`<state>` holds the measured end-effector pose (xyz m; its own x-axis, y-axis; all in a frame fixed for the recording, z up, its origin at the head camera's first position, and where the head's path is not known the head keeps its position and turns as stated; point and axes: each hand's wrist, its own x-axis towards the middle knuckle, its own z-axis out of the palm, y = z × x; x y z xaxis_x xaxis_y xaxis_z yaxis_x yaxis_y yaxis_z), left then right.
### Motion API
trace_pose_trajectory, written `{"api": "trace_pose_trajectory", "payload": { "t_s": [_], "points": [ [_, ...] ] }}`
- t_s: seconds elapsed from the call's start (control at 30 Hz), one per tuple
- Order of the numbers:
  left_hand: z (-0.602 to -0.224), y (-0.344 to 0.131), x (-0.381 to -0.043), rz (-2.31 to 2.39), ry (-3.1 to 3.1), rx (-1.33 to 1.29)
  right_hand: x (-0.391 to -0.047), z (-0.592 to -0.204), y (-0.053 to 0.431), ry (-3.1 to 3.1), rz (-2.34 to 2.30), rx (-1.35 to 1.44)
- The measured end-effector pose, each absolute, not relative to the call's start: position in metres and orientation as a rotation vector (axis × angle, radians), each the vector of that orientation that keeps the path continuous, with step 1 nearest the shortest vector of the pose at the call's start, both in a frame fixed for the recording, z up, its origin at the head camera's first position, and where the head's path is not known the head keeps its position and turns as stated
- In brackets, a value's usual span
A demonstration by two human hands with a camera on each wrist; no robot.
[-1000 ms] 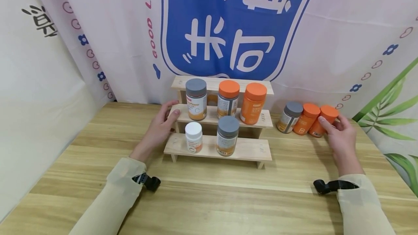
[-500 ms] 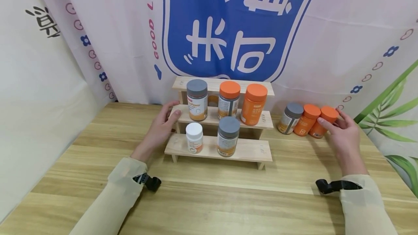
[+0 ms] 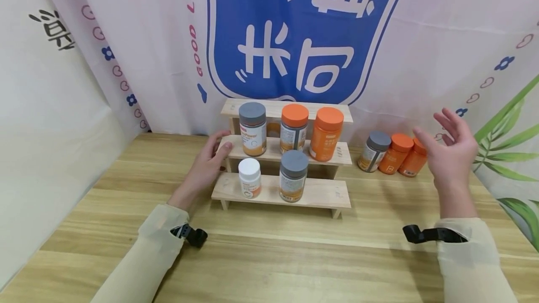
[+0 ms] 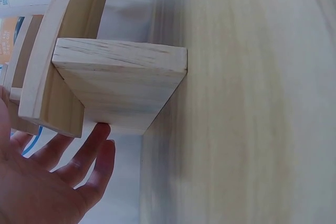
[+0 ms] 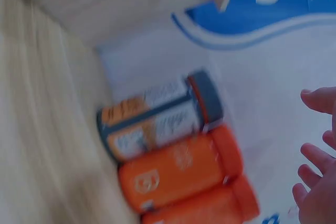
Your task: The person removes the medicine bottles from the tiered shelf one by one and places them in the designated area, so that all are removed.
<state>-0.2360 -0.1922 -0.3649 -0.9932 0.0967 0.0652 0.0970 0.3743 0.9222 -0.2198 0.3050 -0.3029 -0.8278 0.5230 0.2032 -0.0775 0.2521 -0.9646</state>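
Note:
A three-tier wooden display rack [image 3: 313, 192] stands on the table. My left hand [image 3: 207, 160] grips the left end of its middle step, thumb on top; in the left wrist view the fingers [image 4: 97, 140] reach under the step toward the support board [image 4: 121, 85]. The middle step bears a grey-lidded jar [image 3: 253, 130] and two orange-lidded jars. On the lowest step are a small white bottle [image 3: 250, 179] and a grey-lidded jar [image 3: 293, 176]. My right hand [image 3: 454, 158] is raised with fingers spread, holding nothing, just right of an orange jar [image 3: 411, 160].
Right of the rack, that orange jar stands in a tight row with another orange jar [image 3: 393, 155] and a grey-lidded jar [image 3: 372, 153] on the wood-grain table [image 3: 294, 256]. A printed white cloth [image 3: 160, 60] hangs behind the table's back edge.
My right hand has let go of the rightmost orange jar and lifted up and to the right, its fingers opening. The left hand and the jars stay where they were.

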Motion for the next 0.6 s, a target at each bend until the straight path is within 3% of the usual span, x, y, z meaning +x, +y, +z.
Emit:
{"api": "trace_pose_trajectory", "payload": {
  "t_s": [0.6],
  "points": [
    [-0.365,-0.192,-0.236,-1.731,-2.596,-0.214,-0.203,-0.286,0.225,-2.115,1.834,0.163]
  ]
}}
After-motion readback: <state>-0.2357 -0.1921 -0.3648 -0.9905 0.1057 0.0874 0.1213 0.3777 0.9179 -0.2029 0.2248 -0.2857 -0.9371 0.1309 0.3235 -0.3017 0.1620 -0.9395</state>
